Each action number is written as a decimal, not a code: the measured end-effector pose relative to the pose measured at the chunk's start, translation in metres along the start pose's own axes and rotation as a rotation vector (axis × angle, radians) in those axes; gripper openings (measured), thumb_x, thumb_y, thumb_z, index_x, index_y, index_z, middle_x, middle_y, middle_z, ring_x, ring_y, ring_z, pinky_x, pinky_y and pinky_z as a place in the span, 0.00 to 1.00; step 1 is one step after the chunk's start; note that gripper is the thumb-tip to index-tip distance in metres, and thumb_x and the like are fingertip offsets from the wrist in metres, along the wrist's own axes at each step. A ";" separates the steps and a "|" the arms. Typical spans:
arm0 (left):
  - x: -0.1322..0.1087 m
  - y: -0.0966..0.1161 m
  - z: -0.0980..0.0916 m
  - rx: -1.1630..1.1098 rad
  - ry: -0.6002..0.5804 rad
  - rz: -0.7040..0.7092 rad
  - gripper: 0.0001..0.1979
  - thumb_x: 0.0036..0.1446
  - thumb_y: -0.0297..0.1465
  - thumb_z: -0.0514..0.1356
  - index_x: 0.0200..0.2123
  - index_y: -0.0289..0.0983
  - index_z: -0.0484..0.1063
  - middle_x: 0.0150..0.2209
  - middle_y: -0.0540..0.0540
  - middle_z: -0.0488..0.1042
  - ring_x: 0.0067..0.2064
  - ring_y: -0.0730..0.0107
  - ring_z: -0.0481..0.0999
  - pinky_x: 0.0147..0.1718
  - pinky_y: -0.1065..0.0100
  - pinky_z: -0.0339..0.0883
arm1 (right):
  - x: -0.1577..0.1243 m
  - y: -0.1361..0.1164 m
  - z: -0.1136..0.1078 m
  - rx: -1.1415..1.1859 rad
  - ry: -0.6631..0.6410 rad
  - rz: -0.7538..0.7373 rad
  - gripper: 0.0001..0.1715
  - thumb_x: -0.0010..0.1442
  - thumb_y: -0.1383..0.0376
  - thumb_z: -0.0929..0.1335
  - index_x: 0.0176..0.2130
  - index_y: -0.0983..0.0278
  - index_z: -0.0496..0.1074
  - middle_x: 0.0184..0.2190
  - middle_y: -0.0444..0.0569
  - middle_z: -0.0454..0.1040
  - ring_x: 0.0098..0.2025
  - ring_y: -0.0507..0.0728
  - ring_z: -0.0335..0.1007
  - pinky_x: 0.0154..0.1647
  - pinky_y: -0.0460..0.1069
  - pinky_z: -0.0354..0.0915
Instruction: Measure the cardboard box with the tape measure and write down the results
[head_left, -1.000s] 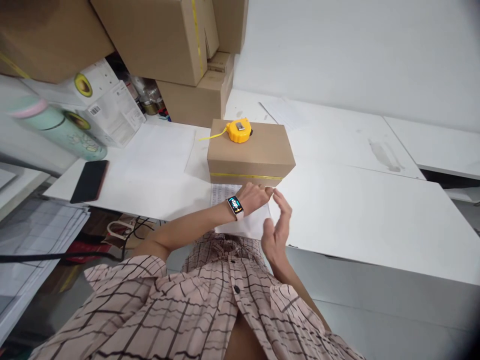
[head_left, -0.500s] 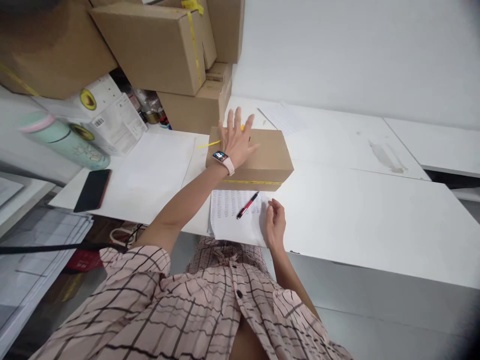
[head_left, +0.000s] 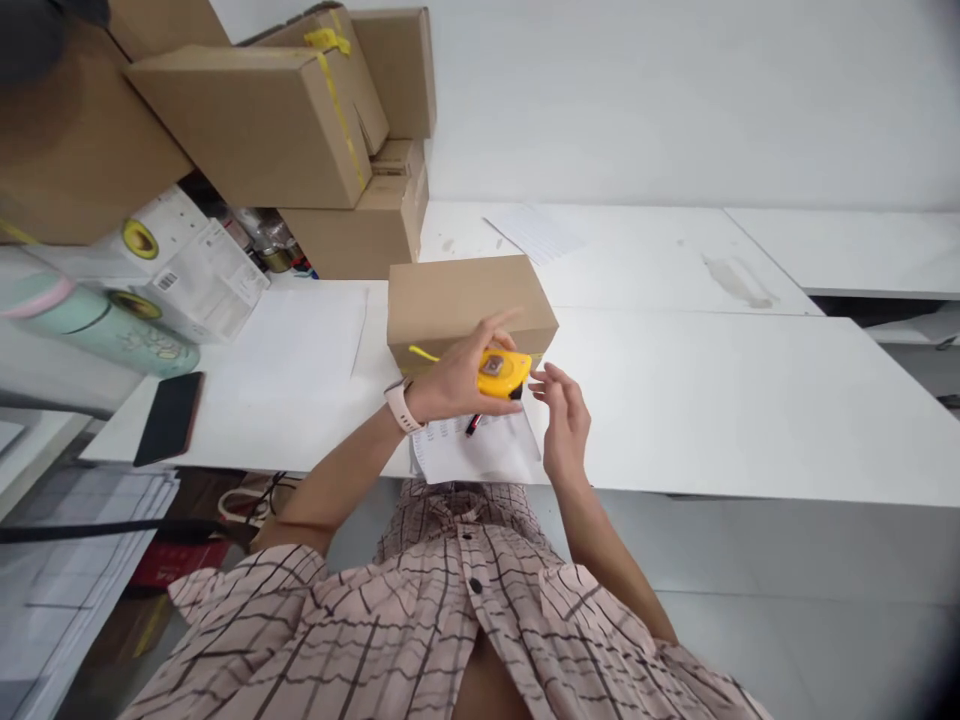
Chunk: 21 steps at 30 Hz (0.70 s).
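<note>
My left hand (head_left: 452, 378), with a pale watch strap at the wrist, grips a yellow tape measure (head_left: 504, 375) in front of a closed cardboard box (head_left: 465, 292). A thin yellow strap (head_left: 424, 353) pokes out behind that hand. Close to the tape measure's right end is my right hand (head_left: 564, 415), fingers loosely bent and apart; whether a fingertip touches the case I cannot tell. Under the hands lies a sheet with handwritten columns (head_left: 480, 455). A red and black pen (head_left: 473, 425) rests on it, partly hidden by my left hand.
Stacked cartons (head_left: 247, 130) rise at the back left. Beside them stand white avocado-print boxes (head_left: 199, 270) and a mint bottle (head_left: 112, 325). A dark phone (head_left: 169, 418) lies near the left edge of the white table (head_left: 675, 400). Another written sheet (head_left: 532, 232) is near the wall.
My left hand has come off the box top toward me, now with the tape measure in it. My right hand has risen slightly beside it. The view has shifted a little.
</note>
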<state>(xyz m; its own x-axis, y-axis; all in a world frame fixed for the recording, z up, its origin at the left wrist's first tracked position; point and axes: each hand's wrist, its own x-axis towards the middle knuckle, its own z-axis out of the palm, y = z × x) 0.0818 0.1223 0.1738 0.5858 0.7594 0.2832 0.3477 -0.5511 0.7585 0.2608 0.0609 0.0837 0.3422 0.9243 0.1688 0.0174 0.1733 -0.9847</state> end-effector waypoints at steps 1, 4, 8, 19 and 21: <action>-0.006 0.002 0.004 -0.044 -0.025 -0.006 0.53 0.46 0.38 0.74 0.70 0.46 0.48 0.54 0.42 0.70 0.53 0.55 0.74 0.54 0.53 0.68 | 0.005 -0.010 0.000 0.071 -0.084 0.054 0.29 0.68 0.45 0.61 0.53 0.61 0.74 0.48 0.54 0.79 0.47 0.59 0.75 0.51 0.58 0.71; -0.017 0.000 0.007 -0.208 -0.059 -0.087 0.51 0.47 0.37 0.73 0.69 0.49 0.49 0.54 0.43 0.69 0.50 0.59 0.76 0.50 0.54 0.71 | 0.016 -0.029 -0.003 0.215 -0.272 0.203 0.34 0.66 0.41 0.60 0.45 0.63 0.78 0.41 0.54 0.81 0.43 0.59 0.77 0.45 0.56 0.73; -0.023 -0.004 0.002 -0.412 -0.049 -0.203 0.45 0.51 0.38 0.71 0.67 0.44 0.51 0.51 0.42 0.71 0.46 0.63 0.77 0.45 0.58 0.73 | 0.017 -0.042 -0.004 0.285 -0.386 0.340 0.30 0.58 0.40 0.69 0.38 0.63 0.78 0.37 0.52 0.80 0.35 0.56 0.75 0.38 0.53 0.73; -0.019 -0.024 -0.093 -0.334 0.363 -0.333 0.36 0.47 0.41 0.72 0.58 0.38 0.66 0.44 0.44 0.77 0.46 0.58 0.78 0.48 0.58 0.72 | 0.112 -0.066 -0.006 0.295 -0.382 0.169 0.23 0.50 0.50 0.78 0.24 0.61 0.68 0.23 0.42 0.67 0.26 0.50 0.61 0.28 0.46 0.62; -0.017 -0.041 -0.121 -0.319 0.431 -0.386 0.34 0.46 0.41 0.71 0.56 0.38 0.68 0.43 0.44 0.78 0.41 0.61 0.79 0.42 0.60 0.73 | 0.148 -0.065 -0.008 0.213 -0.353 0.155 0.18 0.53 0.55 0.76 0.24 0.62 0.68 0.24 0.43 0.67 0.27 0.50 0.61 0.29 0.46 0.62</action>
<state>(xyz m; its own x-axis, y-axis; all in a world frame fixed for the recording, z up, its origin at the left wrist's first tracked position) -0.0314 0.1737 0.2093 0.0942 0.9888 0.1154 0.2010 -0.1324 0.9706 0.3175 0.1834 0.1726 -0.0173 0.9980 0.0604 -0.2159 0.0553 -0.9749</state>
